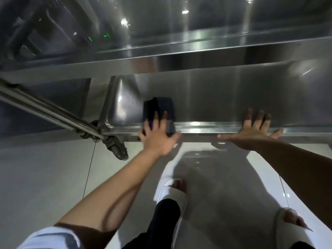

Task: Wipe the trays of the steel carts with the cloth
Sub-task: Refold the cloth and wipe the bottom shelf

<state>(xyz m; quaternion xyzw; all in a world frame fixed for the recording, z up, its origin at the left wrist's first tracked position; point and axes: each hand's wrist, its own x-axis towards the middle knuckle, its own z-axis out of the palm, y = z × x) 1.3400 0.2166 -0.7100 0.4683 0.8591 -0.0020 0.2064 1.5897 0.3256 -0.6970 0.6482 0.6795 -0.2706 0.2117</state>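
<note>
Two bare hands were over the lower tray [215, 97] of a steel cart in the head view, which looked steeply down past the cart to the floor [45, 177]. The left hand [158, 135] lay flat on a dark cloth [161, 108], with the fingers spread and pressing down on it rather than curled around it. The cloth was folded and sat at the near left part of the tray, and its near edge hung over the tray's front rim [197, 125]. The right hand [255, 132] was wide open and held nothing; its palm rested on the same front rim, the fingers reached forward onto the tray surface, and the thumb pointed to the left along the rim. The two hands were well apart.

Above the lower tray, the upper tray [197, 51] of the cart crossed the picture, and its steel reflected several bright lights. At the left, a steel handle bar [45, 108] ran diagonally down to the corner of the lower tray, and a dark caster wheel [116, 150] stood just below this corner on the floor. The floor was pale and glossy. Below the hands, two feet in white slippers [176, 196] stood on it, and a light blue sleeve [45, 238] showed at the bottom left corner.
</note>
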